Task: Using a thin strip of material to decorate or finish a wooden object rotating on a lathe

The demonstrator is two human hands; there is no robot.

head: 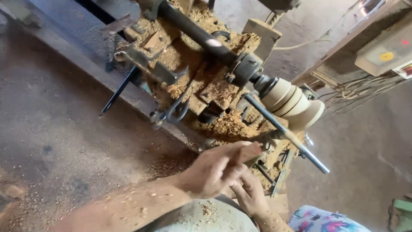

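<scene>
- One pale wooden workpiece (292, 104), turned into stacked rings and a wider flared disc, is seen mounted at the end of the lathe spindle (201, 36), right of the picture's middle.
- It is judged stiff and fairly light, with thin rims that could chip; it is carried by the machine, so it is best met with the tool edge only and not gripped by hand.
- A long turning tool (274, 136) is laid toward the piece, its tip just under the flared disc; the handle end is hidden by the hands.
- The left hand (214, 169) is closed around the near part of the tool, fingers curled over it and thumb on top.
- The right hand (249, 193) is tucked beneath and behind the left, fingers curled; exactly what it grips cannot be told, though it appears closed on the same handle.
- A smooth grey metal bar (292, 139) is seen running slantwise just beside the workpiece, toward the lower right.
- Heaps of sawdust and shavings (223, 124) are piled over the lathe bed (141, 99); specks are stuck to the left forearm.
- A dusty concrete floor (56, 137) is spread to the left, and a wall box with a yellow round button (386, 56) and loose wires is fixed at upper right.
</scene>
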